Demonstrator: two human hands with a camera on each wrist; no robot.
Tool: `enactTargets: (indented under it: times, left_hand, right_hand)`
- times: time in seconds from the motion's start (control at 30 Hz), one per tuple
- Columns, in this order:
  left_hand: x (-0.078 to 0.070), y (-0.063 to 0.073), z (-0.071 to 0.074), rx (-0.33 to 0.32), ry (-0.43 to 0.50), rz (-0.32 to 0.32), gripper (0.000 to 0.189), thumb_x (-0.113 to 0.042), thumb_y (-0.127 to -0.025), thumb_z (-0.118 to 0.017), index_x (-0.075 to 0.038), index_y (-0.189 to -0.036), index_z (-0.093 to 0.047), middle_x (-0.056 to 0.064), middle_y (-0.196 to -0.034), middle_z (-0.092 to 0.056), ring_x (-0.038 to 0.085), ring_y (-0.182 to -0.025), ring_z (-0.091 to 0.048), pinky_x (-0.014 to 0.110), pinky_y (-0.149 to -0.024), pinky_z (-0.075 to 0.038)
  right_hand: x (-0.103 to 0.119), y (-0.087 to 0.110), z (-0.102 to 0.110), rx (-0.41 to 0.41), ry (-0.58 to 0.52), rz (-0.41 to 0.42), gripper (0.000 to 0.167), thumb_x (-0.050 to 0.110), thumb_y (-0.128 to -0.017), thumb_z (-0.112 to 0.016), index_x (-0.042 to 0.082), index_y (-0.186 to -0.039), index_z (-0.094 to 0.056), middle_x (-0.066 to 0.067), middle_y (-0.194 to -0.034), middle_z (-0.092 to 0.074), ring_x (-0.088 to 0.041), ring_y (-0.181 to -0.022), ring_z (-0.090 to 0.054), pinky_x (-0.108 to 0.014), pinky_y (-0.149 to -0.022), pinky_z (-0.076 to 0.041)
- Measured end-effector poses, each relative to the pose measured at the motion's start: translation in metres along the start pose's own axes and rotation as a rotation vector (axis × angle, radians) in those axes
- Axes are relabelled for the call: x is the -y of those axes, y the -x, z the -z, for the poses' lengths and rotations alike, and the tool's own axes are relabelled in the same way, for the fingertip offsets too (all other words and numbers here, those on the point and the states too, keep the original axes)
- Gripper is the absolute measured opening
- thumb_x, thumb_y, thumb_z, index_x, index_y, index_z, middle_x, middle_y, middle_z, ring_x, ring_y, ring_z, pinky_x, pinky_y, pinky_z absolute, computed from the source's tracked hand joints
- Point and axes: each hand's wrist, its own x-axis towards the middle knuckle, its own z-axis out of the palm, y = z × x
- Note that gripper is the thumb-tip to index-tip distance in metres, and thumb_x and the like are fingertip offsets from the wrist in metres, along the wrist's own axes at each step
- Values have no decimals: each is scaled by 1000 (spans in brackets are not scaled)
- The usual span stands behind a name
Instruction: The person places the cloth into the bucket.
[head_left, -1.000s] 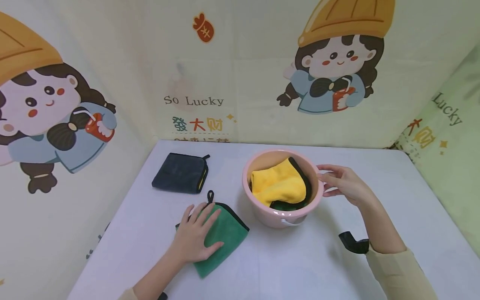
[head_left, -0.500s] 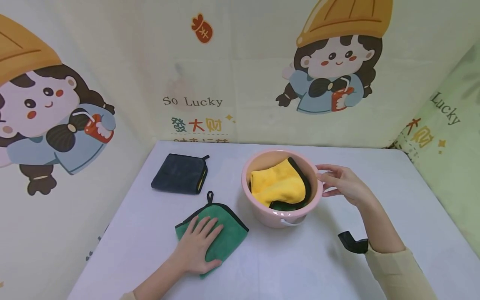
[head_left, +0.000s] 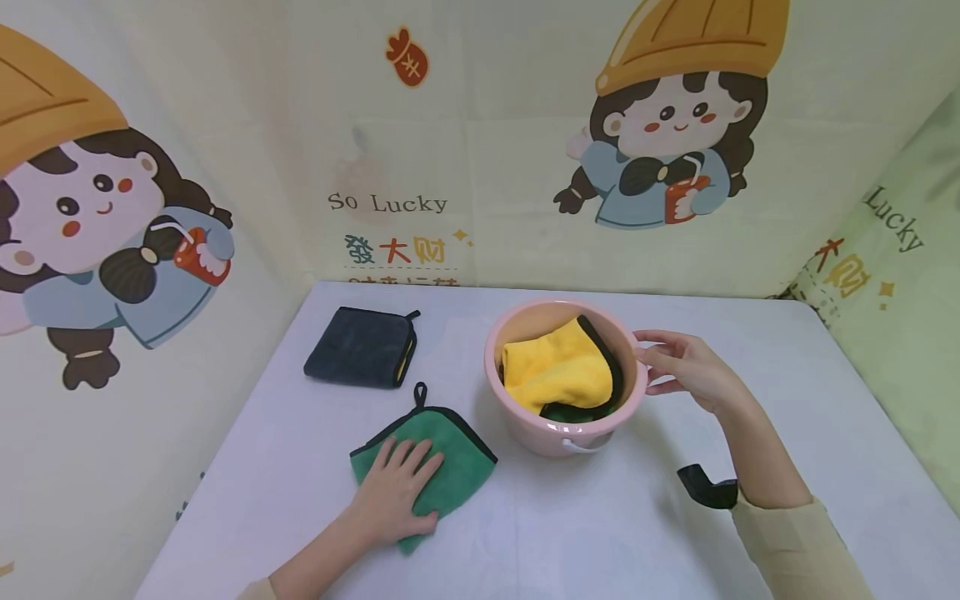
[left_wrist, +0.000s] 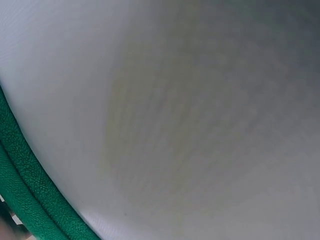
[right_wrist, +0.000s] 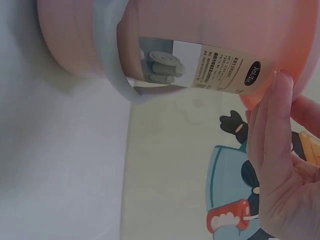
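Note:
A green cloth [head_left: 457,467] with black edging and a hanging loop lies folded on the table. My left hand [head_left: 390,496] rests flat-fingered on its near left part, the thumb along the lower edge. The left wrist view shows only a folded green cloth edge [left_wrist: 35,185] and pale surface; the fingers are mostly outside it. A pink bucket [head_left: 536,429] stands right of the cloth, holding a yellow cloth [head_left: 558,367] with dark edging. At the bucket's right side my right hand [head_left: 690,367] pinches the rim, fingers straight against the outer wall [right_wrist: 200,20].
A dark folded cloth [head_left: 360,346] with a loop lies at the table's back left. The bucket's white handle [head_left: 588,444] hangs down in front. A printed curtain [head_left: 510,167] encloses the back and sides of the white table [head_left: 585,533].
My left hand has slid a little toward me over the green cloth, and its spread fingers and thumb have drawn closer together. The right hand and bucket have stayed put.

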Motion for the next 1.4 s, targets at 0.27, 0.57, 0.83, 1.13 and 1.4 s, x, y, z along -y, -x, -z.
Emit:
enactTargets:
  times: [0.27,0.57,0.83,1.13,1.4]
  left_hand:
    - [3,-3,-6,-151,-20,-63,51,-40,-72,-65,-15,-115,-57,9,-113,-53,28,-98,-50,52,-89,-39]
    - [8,-6,-11,-262,-47,-93,36,-35,-77,-56,-17,-108,-55,5,-99,-53,24,-85,-52,46,-85,-42]
    - [13,-8,-7,-337,-71,-49,53,-31,-60,-80,-16,-104,-53,6,-93,-53,26,-81,-52,45,-80,-44]
    - [26,-18,18,-386,-87,11,55,-28,-62,-81,-10,-107,-56,12,-95,-56,30,-82,-53,46,-78,-42]
    - [47,-40,52,-557,-115,26,37,-26,-74,-63,-5,-103,-56,17,-91,-55,34,-75,-51,47,-70,-42]
  right_hand:
    - [1,0,0,-1,-1,0,61,30,-89,-58,-3,-135,-34,-2,-88,-63,-14,-72,-63,-35,-67,-55]
    - [0,-1,-1,-1,-1,-4,61,30,-89,-58,-2,-135,-35,-2,-88,-63,-14,-73,-63,-35,-68,-55]
    - [-1,-2,0,2,5,-2,61,30,-90,-58,-2,-135,-34,-2,-88,-64,-14,-73,-62,-36,-68,-55]
    - [0,-1,1,2,17,-1,61,30,-90,-57,-3,-136,-34,-5,-90,-64,-15,-74,-62,-36,-68,-55]
    - [-1,-1,0,6,10,10,60,30,-90,-57,-3,-135,-34,-3,-89,-64,-14,-73,-62,-35,-67,-55]
